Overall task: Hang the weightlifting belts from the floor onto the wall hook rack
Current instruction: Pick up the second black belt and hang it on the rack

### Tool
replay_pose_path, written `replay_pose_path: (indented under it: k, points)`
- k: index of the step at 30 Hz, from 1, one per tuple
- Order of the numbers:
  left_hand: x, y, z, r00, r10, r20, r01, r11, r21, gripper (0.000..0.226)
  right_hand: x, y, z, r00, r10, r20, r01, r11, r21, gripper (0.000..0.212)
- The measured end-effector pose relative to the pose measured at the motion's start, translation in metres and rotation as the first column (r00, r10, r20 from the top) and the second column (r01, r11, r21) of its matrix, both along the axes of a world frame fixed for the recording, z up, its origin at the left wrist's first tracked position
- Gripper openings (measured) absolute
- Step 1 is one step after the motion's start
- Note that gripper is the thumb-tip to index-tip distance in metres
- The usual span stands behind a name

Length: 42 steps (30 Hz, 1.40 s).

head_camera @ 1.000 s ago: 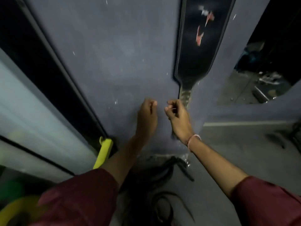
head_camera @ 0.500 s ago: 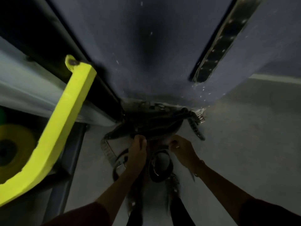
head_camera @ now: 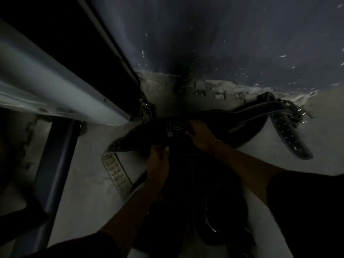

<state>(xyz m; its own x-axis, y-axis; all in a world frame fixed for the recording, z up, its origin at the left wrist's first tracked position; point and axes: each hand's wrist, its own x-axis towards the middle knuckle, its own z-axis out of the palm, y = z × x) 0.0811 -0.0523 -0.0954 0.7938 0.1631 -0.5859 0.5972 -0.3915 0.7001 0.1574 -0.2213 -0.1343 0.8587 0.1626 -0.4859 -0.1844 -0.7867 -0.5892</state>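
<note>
A wide black weightlifting belt (head_camera: 149,135) with white markings lies across the floor at the foot of the wall. My left hand (head_camera: 158,157) grips its near edge. My right hand (head_camera: 200,134) holds the belt's middle, fingers curled over it. A second black belt (head_camera: 290,135) with rows of holes curves off to the right. A pale strap (head_camera: 116,174) lies on the floor to the left. More dark belts (head_camera: 214,220) are heaped below my arms. The hook rack is out of view.
The grey wall (head_camera: 223,34) rises ahead, with crumbled plaster along its base (head_camera: 223,88). A pale slanted beam (head_camera: 46,81) and a dark blue metal post (head_camera: 54,174) stand on the left. The grey floor (head_camera: 325,127) opens to the right.
The view dropped from the wall, where a hung belt was in reach, to the floor. Both hands went down into the pile and now hold the wide black belt.
</note>
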Motion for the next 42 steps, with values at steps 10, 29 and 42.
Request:
replay_pose_path:
  k: [10,29,42]
  points:
    - [0.028,0.001,-0.061,0.965,-0.259,0.03,0.254,0.959,0.124,0.047,0.027,-0.014,-0.059,0.937,0.347,-0.033,-0.301,0.758,-0.579,0.101]
    - [0.057,-0.071,0.219,0.934,-0.353,-0.053,0.338,0.922,-0.191,0.061,-0.087,-0.087,0.258,0.862,0.049,0.505,0.085,0.967,-0.24,0.091]
    - [0.001,-0.077,0.541,0.954,-0.298,0.019,0.268,0.826,-0.496,0.019,-0.112,-0.044,0.532,-0.075,-0.753,-0.654,0.729,-0.489,0.479,0.04]
